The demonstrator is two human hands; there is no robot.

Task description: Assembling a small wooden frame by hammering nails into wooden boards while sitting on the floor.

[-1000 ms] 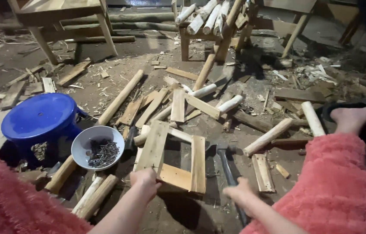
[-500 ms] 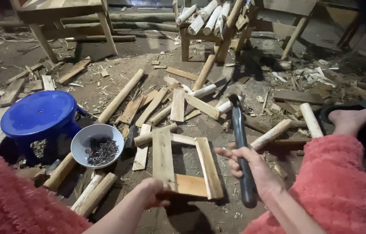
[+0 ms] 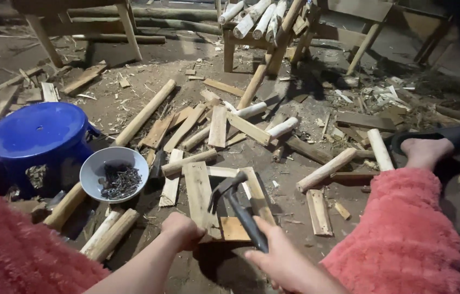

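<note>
A small wooden frame of flat slats lies on the dirt floor in front of me. My left hand grips its near left corner. My right hand is closed around the dark handle of a claw hammer, whose head hangs over the middle of the frame. A white bowl of dark nails sits to the left of the frame. My legs in fuzzy pink cloth fill the lower corners, and my right foot in a black sandal rests at the right.
A blue plastic stool stands at the left beside the bowl. Round poles, slats and offcuts litter the floor beyond the frame. A wooden rack loaded with peeled poles stands at the back, another wooden bench at the back left.
My right hand picked up the hammer from the floor beside the frame and swung it over the frame. The frame shifted a little under my left hand.
</note>
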